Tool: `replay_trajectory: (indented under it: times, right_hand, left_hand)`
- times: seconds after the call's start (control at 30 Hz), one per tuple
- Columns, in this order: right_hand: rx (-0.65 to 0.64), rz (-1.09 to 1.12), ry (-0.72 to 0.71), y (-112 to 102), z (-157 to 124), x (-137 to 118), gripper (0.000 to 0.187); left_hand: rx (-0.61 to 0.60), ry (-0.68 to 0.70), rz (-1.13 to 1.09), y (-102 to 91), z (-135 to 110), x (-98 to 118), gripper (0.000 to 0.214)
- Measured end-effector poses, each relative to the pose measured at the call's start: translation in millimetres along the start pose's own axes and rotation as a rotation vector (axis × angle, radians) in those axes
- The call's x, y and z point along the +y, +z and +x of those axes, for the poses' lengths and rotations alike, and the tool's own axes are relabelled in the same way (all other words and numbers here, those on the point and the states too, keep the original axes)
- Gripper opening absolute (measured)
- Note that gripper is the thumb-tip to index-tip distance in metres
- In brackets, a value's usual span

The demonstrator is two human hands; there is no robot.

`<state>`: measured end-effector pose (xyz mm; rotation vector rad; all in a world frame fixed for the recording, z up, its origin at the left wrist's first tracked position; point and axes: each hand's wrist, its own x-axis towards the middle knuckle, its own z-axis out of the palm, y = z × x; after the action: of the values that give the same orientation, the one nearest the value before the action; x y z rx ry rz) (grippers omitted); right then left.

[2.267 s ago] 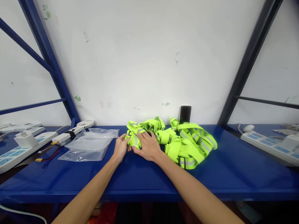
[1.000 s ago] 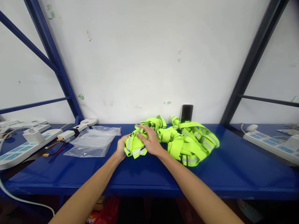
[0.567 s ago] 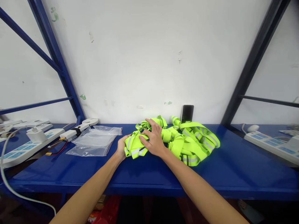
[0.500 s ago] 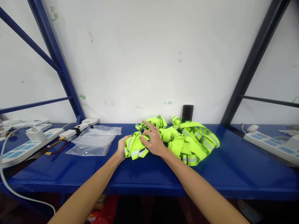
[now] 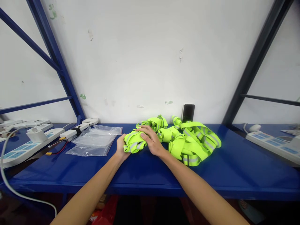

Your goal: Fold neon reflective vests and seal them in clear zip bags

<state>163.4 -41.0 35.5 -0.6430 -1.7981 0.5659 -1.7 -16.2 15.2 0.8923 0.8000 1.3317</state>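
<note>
A folded bundle of neon-yellow reflective straps (image 5: pixel 134 142) with silver stripes is held between my two hands above the blue table. My left hand (image 5: pixel 121 145) grips its left side, the fingers partly hidden beneath. From the right, my right hand (image 5: pixel 151 140) curls over the bundle's top and edge, its thumb on the fabric. Behind my hands lies another clump of the same straps (image 5: pixel 159 122). To the right spreads a larger loose heap of reflective straps (image 5: pixel 199 142).
Clear plastic zip bags (image 5: pixel 95 142) lie left of my hands. A dark-screened phone (image 5: pixel 188 113) leans on the wall behind the heap. Power strips (image 5: pixel 25 147), a small white fan (image 5: pixel 91 121) and cables occupy the left side. Another power strip (image 5: pixel 274 142) sits far right. Blue metal posts frame the table (image 5: pixel 150 178).
The bundle has become more compact and is raised and tipped slightly to the left. My right hand has moved down from its upper edge to its right side. The heap stays put.
</note>
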Motion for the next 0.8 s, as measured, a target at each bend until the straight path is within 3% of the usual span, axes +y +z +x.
replay_trajectory:
  times: [0.1,0.23,0.33,0.47,0.63,0.8]
  right_hand:
    - [0.029,0.238,0.102,5.9,3.0,3.9,0.038]
    - [0.171,0.621,0.391,8.2,6.1,14.9,0.046]
    - [0.217,0.743,0.521,2.7,5.5,21.8,0.044]
    - [0.234,0.839,0.552,-2.1,4.4,24.2,0.04]
    - [0.158,0.956,0.585,-2.4,6.9,20.4,0.036]
    - [0.079,0.86,0.573,-2.7,4.3,9.8,0.034]
  left_hand:
    - [0.013,-0.038,-0.121,5.3,-3.4,-0.4,0.01]
    - [-0.106,-0.033,-0.11,18.0,-11.9,-5.5,0.019]
    - [-0.194,-0.035,-0.062,23.2,-15.0,-12.0,0.029]
    - [-0.233,0.006,0.002,21.2,-12.2,-20.6,0.038]
    - [-0.197,0.146,0.159,13.7,-5.7,-29.4,0.045]
    - [-0.113,0.357,0.335,5.2,0.6,-30.3,0.044]
